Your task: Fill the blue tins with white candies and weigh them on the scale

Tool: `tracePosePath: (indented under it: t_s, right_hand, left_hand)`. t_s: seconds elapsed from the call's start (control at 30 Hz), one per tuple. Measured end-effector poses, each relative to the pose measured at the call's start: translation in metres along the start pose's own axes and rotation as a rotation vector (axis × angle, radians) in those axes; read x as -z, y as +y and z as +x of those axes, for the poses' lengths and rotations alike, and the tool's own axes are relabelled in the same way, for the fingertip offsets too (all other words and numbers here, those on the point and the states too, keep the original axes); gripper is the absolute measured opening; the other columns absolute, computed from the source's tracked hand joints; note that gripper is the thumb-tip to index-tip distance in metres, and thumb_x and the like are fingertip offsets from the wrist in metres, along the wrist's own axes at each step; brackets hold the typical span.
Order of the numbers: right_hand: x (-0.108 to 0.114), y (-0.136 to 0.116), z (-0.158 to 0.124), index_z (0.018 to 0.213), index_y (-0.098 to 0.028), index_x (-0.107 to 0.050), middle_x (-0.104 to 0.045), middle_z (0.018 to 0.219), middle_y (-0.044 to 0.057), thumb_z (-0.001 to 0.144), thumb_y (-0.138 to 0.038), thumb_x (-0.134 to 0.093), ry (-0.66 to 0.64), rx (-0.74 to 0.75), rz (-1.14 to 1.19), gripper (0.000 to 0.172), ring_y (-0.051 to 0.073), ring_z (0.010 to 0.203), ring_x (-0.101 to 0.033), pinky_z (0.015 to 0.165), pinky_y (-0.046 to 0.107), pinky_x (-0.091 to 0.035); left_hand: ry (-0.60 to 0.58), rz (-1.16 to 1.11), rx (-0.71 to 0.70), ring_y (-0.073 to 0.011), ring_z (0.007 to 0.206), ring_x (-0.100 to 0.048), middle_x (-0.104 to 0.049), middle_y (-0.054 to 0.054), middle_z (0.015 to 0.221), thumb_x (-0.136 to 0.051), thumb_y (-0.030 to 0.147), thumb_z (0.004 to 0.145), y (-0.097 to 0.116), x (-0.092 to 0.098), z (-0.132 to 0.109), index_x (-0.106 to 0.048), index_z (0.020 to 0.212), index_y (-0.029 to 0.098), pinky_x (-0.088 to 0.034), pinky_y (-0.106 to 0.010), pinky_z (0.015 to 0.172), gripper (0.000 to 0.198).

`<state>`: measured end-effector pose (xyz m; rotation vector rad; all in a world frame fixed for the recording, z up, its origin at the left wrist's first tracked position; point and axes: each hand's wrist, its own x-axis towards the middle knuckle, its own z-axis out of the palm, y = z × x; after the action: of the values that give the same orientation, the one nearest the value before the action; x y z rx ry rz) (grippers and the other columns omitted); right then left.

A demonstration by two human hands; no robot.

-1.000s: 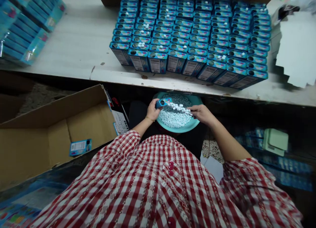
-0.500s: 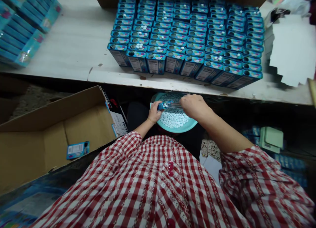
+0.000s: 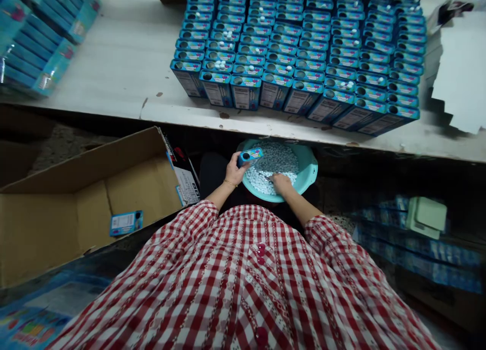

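Fingers of the right hand [image 3: 281,183] dip down into the heap of white tablets [image 3: 275,160]. Their tips are hidden among the tablets, so I cannot tell whether the hand grips any or merely rests there. The left hand [image 3: 234,170] is closed round a small blue box [image 3: 250,156], with thumb and fingers wrapped about its lower end. The box is tilted over the left rim of the bowl, its round hole turned up towards the camera. Whether anything is inside it is too small to make out.

Both hands are at a teal plastic bowl [image 3: 310,174], which sits below the near edge of the desk [image 3: 114,61]. What bears the bowl is hidden by the red-and-white checked shirt [image 3: 246,289] that fills the bottom of the view.

On the desk stand close rows of blue boxes [image 3: 299,46], upright with their holes up, and a few have loose tablets lying on top. The farthest rows are cut off by the top edge. Wrapped packs [image 3: 34,41] of such boxes lie at the desk's far left, partly out of frame, and flat white card blanks [image 3: 459,77] lie at its right. Left of the person, an open cardboard carton [image 3: 56,223] holds a lone blue box [image 3: 126,222] lying flat. A pale green object [image 3: 425,216] at the lower right is blurred.
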<state>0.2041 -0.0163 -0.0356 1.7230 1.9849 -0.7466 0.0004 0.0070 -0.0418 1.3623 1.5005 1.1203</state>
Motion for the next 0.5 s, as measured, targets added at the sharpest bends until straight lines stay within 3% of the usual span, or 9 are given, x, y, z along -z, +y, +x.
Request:
tracePosePath:
  t_s: [0.13, 0.27, 0.37, 0.5]
  right_hand:
    - [-0.006, 0.013, 0.007, 0.113, -0.023, -0.066, -0.067, 0.112, 0.005, 0.079, -0.011, -0.050, -0.051, 0.074, 0.145, 0.039, 0.019, 0.103, -0.061, 0.086, 0.024, -0.045]
    - [0.006, 0.035, -0.001, 0.106, -0.021, -0.069, -0.070, 0.103, 0.002, 0.077, -0.013, -0.051, -0.042, 0.123, 0.283, 0.035, 0.015, 0.093, -0.063, 0.081, 0.023, -0.048]
    - [0.030, 0.048, -0.020, 0.103, -0.017, -0.071, -0.070, 0.093, 0.004, 0.075, -0.015, -0.051, -0.004, 0.128, 0.488, 0.034, 0.014, 0.074, -0.063, 0.065, 0.022, -0.050]
    - [0.079, 0.053, -0.050, 0.100, -0.016, -0.072, -0.066, 0.084, 0.004, 0.072, -0.023, -0.054, 0.075, 0.179, 0.750, 0.034, 0.011, 0.059, -0.057, 0.051, 0.021, -0.046]
  left_hand:
    - [0.016, -0.039, 0.011, -0.0191, 0.085, -0.058, -0.062, -0.002, 0.090, -0.069, 0.028, 0.064, 0.001, 0.001, 0.003, -0.053, 0.100, 0.019, -0.046, -0.033, 0.082, 0.040]
    - [0.019, -0.069, -0.009, -0.0194, 0.087, -0.058, -0.062, -0.002, 0.092, -0.070, 0.030, 0.064, 0.000, 0.007, 0.005, -0.053, 0.099, 0.019, -0.046, -0.034, 0.083, 0.041]
    - [0.032, -0.040, -0.031, -0.0188, 0.086, -0.058, -0.062, -0.002, 0.091, -0.069, 0.030, 0.065, 0.000, 0.009, 0.006, -0.053, 0.100, 0.019, -0.046, -0.033, 0.082, 0.040]
    - [-0.004, 0.049, -0.087, -0.0192, 0.089, -0.058, -0.062, -0.002, 0.096, -0.066, 0.025, 0.066, 0.005, 0.005, 0.005, -0.053, 0.102, 0.020, -0.046, -0.033, 0.084, 0.038]
